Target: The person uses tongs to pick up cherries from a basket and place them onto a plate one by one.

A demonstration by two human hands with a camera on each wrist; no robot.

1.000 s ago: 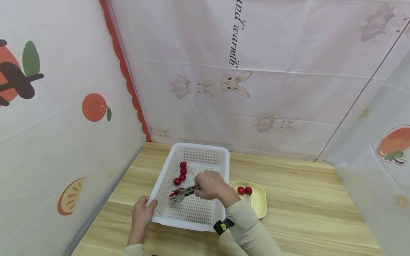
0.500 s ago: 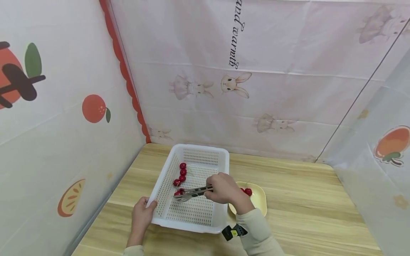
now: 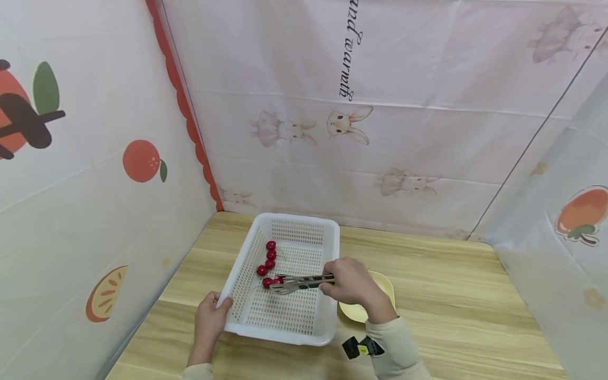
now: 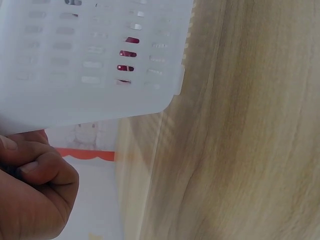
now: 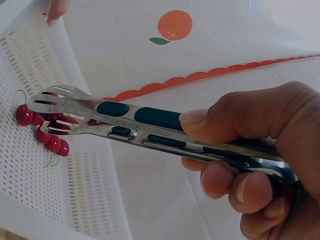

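A white perforated plastic basket (image 3: 271,332) rests on the table, turned slightly. My left hand (image 3: 211,319) grips its near left rim, thumb over the top; in the left wrist view that hand (image 4: 37,185) has curled fingers beside the basket wall (image 4: 80,107). With my right hand (image 3: 351,285) I hold metal tongs (image 5: 145,120) with dark green grip inserts. Their slotted tips are inside the basket, around red cherries (image 3: 267,283), partly hidden by the metal. Several more cherries (image 3: 271,255) lie in a line along the basket's left side, some with stems.
A yellow dish (image 3: 382,282) stands right of the basket, partly covered by my right hand and forearm. The wooden table (image 3: 456,306) meets printed cloth walls (image 3: 294,174) at the back and sides.
My right hand and the tongs have moved right, carrying the pinched cherry slightly right across the basket. The forearm now hides the cherries seen earlier in the yellow dish. My left hand has stayed put.
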